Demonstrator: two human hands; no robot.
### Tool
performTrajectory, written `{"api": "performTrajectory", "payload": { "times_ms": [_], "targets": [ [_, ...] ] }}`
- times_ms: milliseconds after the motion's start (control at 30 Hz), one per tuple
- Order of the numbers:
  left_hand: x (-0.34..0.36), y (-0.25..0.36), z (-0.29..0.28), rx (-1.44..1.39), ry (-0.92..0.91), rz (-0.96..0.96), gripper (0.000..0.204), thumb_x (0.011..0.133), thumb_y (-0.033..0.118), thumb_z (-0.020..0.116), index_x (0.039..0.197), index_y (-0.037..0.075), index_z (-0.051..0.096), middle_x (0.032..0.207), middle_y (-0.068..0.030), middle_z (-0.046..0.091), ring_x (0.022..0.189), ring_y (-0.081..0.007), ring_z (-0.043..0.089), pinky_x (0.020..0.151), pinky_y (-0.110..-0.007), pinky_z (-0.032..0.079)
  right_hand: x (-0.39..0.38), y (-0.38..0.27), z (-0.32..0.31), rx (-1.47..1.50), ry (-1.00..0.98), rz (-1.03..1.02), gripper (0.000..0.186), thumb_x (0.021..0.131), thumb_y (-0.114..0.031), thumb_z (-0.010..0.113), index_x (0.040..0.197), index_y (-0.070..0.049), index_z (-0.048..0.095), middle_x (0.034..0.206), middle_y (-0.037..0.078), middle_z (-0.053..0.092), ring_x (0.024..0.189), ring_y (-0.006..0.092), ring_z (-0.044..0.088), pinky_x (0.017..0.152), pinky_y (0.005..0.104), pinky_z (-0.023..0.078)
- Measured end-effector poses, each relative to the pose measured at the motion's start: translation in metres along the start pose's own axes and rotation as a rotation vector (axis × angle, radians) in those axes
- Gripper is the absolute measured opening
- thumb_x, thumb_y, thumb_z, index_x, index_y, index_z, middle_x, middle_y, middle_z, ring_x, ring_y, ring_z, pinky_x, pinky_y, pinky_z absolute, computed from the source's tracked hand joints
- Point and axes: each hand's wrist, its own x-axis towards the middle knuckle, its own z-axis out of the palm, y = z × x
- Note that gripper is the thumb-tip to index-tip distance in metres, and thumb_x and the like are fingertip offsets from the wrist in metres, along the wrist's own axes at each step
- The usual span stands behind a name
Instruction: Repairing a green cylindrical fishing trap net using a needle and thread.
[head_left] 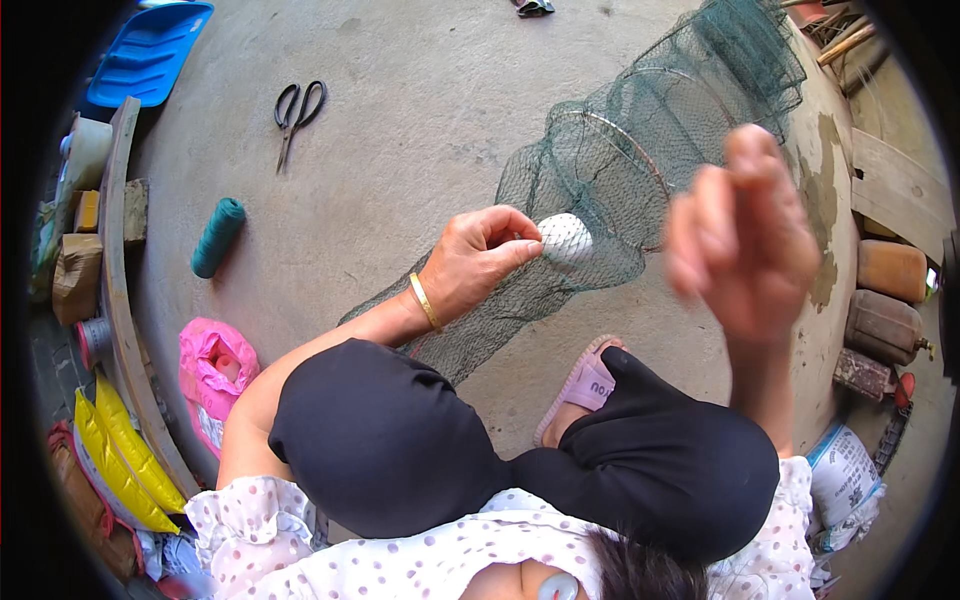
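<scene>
A long green mesh net point(600, 160), with hoops inside it, stretches across the concrete floor from the upper right to beside my knees. My left hand point(478, 258), with a gold bracelet at the wrist, is closed in a pinch on the netting. Right by those fingertips, a white round object point(566, 238) shows through the mesh; its kind is unclear. My right hand point(745, 235) is raised to the right of the net, apart from it. Motion smears its fingers, so anything in them cannot be made out.
Black-handled scissors point(298, 120) and a spool of green twine point(218, 238) lie on the floor at left. A pink plastic bag point(215, 365) sits beside my left arm. A blue dustpan-like scoop point(150, 52) is at upper left. Plastic jugs point(888, 270) line the right wall.
</scene>
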Motion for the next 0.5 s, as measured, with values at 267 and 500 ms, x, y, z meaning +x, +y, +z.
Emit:
{"api": "performTrajectory", "payload": {
  "times_ms": [267, 500],
  "targets": [
    [-0.003, -0.012, -0.008, 0.163, 0.050, 0.043, 0.010, 0.087, 0.010, 0.067, 0.090, 0.000, 0.068, 0.075, 0.0026, 0.060, 0.070, -0.0046, 0.050, 0.061, -0.022, 0.042, -0.083, -0.103, 0.008, -1.926, 0.101, 0.403, 0.038, 0.077, -0.019, 0.075, 0.104, 0.000, 0.057, 0.057, 0.007, 0.047, 0.045, 0.0142, 0.045, 0.046, 0.0281, 0.034],
    [-0.003, 0.001, -0.008, 0.217, 0.022, 0.112, 0.013, 0.088, 0.006, 0.064, 0.100, 0.004, 0.067, 0.072, 0.0035, 0.059, 0.061, -0.0051, 0.047, 0.055, -0.023, 0.039, -0.123, -0.189, 0.015, -2.367, 0.270, 0.052, 0.013, 0.089, -0.002, 0.062, 0.078, 0.002, 0.056, 0.068, 0.007, 0.052, 0.059, 0.0134, 0.045, 0.054, 0.0291, 0.036]
  ]
}}
